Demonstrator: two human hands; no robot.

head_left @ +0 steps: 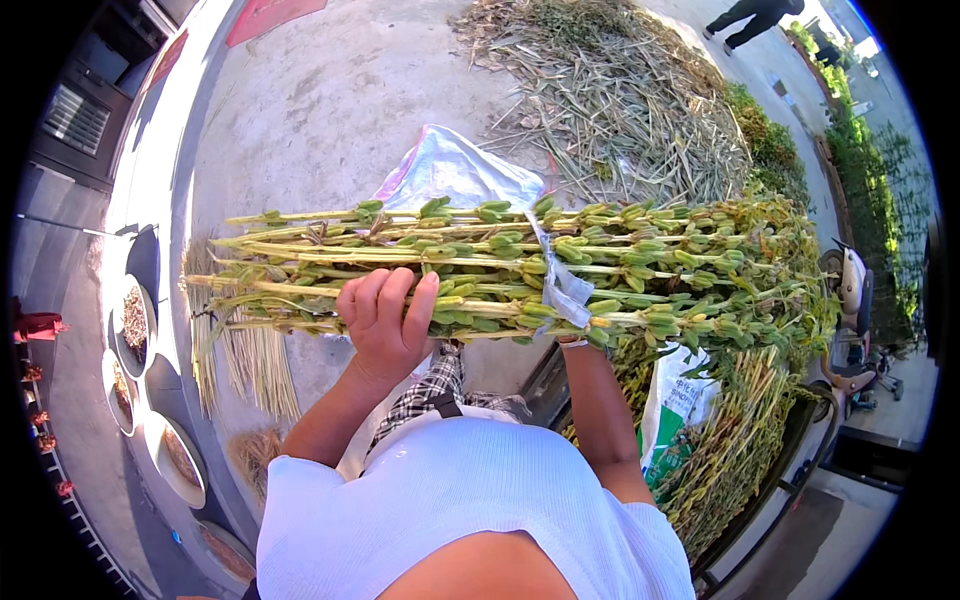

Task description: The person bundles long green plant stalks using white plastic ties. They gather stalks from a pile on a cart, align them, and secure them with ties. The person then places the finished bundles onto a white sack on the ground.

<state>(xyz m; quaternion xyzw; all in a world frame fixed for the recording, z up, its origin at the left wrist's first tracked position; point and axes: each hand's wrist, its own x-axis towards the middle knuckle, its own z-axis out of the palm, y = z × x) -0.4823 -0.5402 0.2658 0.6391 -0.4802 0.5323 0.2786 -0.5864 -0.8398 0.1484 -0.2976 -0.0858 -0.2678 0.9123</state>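
Outdoors, on a pale concrete yard (330, 110), both hands carry a long bundle of green stalks (520, 275) studded with seed pods, held level across the person's front at about chest height. The left hand (385, 320) is closed around the near edge of the bundle, left of its middle, with the fingers (375, 295) curled up over the stalks and the thumb against the side. The right hand (572, 343) is almost wholly hidden beneath the bundle, right of the middle; only the wrist shows, pressed to the underside, so how it grips cannot be told. A white strip of woven plastic (555, 270) is wrapped around the stalks just beside that wrist.

Behind the bundle, a white woven sack (455, 170) lies flat on the concrete. Farther off sits a wide heap of dry, stripped stems (610, 100). Below and to the right, more podded stalks (730, 440) are piled in a dark cart (800, 440), with a white and green printed bag (675, 400) lying among them. A scooter (850, 300) stands at the right edge. At the left, round shallow trays (130, 320) of drying produce rest along a low wall, and thin bunches of straw (250, 360) lie on the ground near them. Another person's legs (750, 20) show at the top right, well apart.
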